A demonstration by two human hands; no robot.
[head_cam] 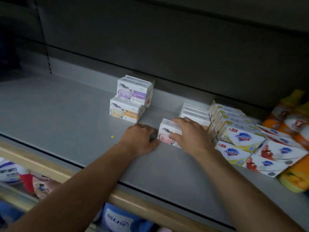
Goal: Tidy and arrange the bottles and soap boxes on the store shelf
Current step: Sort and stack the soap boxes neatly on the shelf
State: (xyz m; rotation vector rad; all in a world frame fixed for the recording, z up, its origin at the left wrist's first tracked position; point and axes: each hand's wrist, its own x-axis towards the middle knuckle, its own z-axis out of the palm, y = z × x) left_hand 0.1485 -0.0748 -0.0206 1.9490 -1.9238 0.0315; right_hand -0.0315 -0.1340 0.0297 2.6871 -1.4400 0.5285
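With the left hand (pixel 140 139) curled against the pink soap box (pixel 168 133) and the right hand (pixel 189 134) gripping it mid-shelf (pixel 66 106), a careless shove could skew neighbouring boxes (pixel 195 113).

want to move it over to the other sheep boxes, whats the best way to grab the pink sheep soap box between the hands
Grip the pink sheep soap box across its two short ends, coming from above and the front. It stands on a long edge with its top face clear. The left hand already rests at its left end and the right hand covers its right side, where a white box stack crowds it from behind.
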